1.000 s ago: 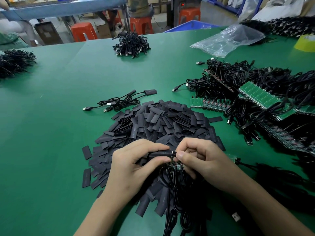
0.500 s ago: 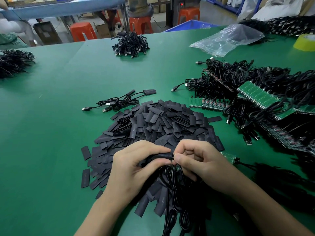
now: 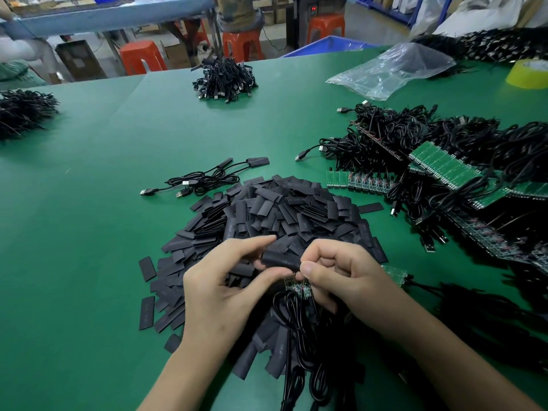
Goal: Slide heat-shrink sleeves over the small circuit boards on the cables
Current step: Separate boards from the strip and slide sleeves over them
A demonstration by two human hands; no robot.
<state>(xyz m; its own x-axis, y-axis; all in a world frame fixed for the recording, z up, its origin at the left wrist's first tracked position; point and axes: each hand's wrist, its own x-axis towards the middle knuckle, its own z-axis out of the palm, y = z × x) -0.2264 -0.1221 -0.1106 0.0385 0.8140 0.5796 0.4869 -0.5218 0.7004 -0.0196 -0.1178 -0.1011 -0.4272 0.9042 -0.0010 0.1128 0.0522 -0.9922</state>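
1. Left hand (image 3: 225, 289) held one black heat-shrink sleeve (image 3: 280, 259) by its left end, with the thumb under it and a fingertip behind. The forefinger lay straight above the sleeve.
2. Right hand (image 3: 347, 280) was curled tight, with thumb and forefinger pinched at the sleeve's right end.
3. The right hand's lower fingers looked to be gripping the small circuit board (image 3: 296, 287). The thumb hid the contact, so that's probable, not certain.
4. The sleeve sat roughly level between the two hands, raised above the pile and just above the board. The board showed bare, outside the sleeve.
5. Black cable (image 3: 293, 327) ran in loops from the board toward the person, across the near side of the pile.
6. Sleeve pile (image 3: 281, 212) was a heap of flat black pieces on the green table mat (image 3: 89, 232), under and beyond both hands. A few strays lay on its left edge.
7. Sleeved cables (image 3: 204, 180) lay together just beyond the pile, to the left.
8. On the right, a cable tangle (image 3: 391, 129) was mixed with green board panels (image 3: 441, 164). A row of boards (image 3: 358, 180) lay near the pile's far right edge.
9. Far side of the table: clear plastic bag (image 3: 391, 69), yellow tape roll (image 3: 527, 74) and cable bundle (image 3: 225, 80). Another cable heap (image 3: 23, 111) sat at the left edge.
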